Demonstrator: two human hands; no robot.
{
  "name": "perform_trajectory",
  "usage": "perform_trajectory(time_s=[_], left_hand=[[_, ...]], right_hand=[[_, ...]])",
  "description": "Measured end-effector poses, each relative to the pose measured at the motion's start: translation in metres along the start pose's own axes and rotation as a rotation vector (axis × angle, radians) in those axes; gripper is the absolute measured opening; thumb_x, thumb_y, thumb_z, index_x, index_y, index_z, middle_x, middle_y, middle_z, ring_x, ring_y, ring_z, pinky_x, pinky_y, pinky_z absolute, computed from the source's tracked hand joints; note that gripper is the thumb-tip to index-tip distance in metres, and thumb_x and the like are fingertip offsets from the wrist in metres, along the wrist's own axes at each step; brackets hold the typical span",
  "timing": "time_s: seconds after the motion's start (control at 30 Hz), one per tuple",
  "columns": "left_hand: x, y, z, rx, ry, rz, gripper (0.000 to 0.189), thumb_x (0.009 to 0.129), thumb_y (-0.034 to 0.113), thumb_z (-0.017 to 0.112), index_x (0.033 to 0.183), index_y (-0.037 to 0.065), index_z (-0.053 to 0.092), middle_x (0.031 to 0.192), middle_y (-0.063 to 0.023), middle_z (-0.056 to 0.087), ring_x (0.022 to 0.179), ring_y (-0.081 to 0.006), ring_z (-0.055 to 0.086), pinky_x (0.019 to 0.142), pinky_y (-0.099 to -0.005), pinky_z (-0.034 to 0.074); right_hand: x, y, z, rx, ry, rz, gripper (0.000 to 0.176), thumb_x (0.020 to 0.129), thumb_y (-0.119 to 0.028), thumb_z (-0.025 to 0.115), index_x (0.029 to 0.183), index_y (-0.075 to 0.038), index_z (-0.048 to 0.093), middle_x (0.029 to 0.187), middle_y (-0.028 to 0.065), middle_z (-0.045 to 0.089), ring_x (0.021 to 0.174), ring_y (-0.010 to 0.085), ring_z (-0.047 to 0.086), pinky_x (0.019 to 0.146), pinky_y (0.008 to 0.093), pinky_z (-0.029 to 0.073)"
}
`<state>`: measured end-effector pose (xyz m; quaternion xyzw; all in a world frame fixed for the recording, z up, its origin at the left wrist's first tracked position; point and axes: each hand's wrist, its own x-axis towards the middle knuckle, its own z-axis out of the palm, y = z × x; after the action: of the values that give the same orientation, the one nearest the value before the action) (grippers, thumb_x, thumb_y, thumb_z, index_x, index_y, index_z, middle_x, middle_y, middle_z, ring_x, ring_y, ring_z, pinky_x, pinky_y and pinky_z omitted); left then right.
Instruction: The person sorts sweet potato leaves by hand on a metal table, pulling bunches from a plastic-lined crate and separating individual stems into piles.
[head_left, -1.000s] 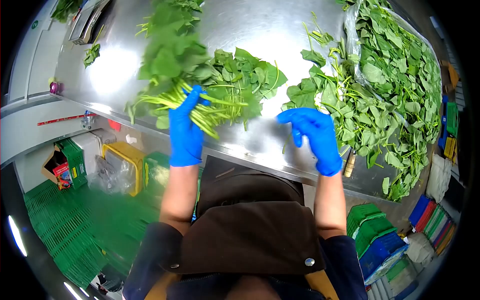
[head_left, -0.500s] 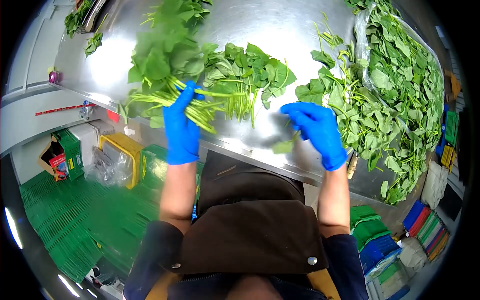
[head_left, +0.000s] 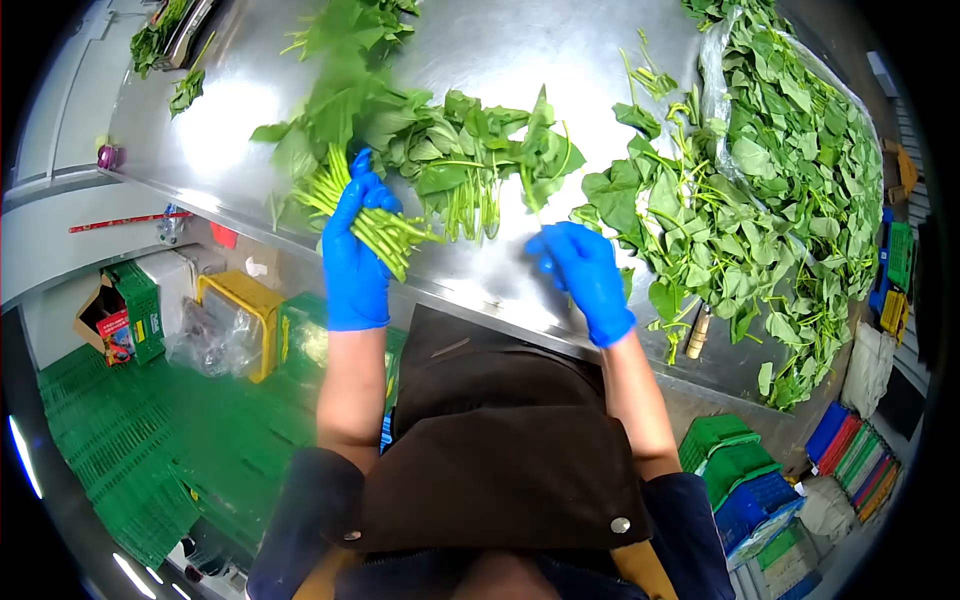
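Left hand point(head_left: 355, 275): closed round the bunch point(head_left: 395, 242); firm without crushing suits these stems.
Right hand point(head_left: 588, 275): fingers curled beside a sprig point(head_left: 540, 155); cannot tell if pinching.
Row point(head_left: 470, 205): beyond, between hands; stem ends best level.
Heap point(head_left: 790, 170): right of both.

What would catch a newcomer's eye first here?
Probably the bright blue gloves: the left hand grips a bunch of green stems near the steel table's front edge, and the right hand is beside it, nearer the middle. Next, the big heap of leafy greens along the table's right side.
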<state>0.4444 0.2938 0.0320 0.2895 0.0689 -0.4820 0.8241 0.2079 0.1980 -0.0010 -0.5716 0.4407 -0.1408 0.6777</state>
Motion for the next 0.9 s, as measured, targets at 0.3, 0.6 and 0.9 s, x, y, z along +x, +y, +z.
perform_trajectory(time_s=[0.3,0.6,0.9], left_hand=[[-0.010,-0.041,0.033,0.201,0.055,-0.072,0.008,0.089,0.010,0.056,0.092,0.003,0.053,0.076,-0.0039,0.049,0.066,-0.0147,0.048,0.065,-0.0290,0.044],[-0.008,-0.068,0.045,0.336,0.087,-0.045,0.009,0.088,0.010,0.058,0.093,0.003,0.056,0.082,-0.0055,0.058,0.074,-0.0157,0.057,0.070,-0.0295,0.048],[-0.019,-0.098,0.053,0.451,0.108,-0.069,0.027,0.080,0.002,0.063,0.104,0.003,0.051,0.084,-0.0093,0.061,0.073,-0.0192,0.060,0.066,-0.0330,0.051]], right_hand=[[-0.039,-0.023,-0.036,0.211,0.174,-0.111,0.021,0.093,-0.016,0.050,0.085,-0.004,0.066,0.059,-0.0010,0.052,0.047,0.0049,0.044,0.042,0.0224,0.033],[-0.058,-0.028,-0.052,0.033,0.427,-0.397,0.014,0.087,-0.008,0.056,0.088,-0.002,0.069,0.060,0.0043,0.058,0.050,0.0073,0.051,0.047,0.0235,0.040],[-0.040,-0.011,-0.051,0.153,0.244,-0.153,0.023,0.093,-0.018,0.052,0.087,-0.002,0.067,0.061,-0.0018,0.053,0.050,0.0037,0.044,0.044,0.0184,0.035]])
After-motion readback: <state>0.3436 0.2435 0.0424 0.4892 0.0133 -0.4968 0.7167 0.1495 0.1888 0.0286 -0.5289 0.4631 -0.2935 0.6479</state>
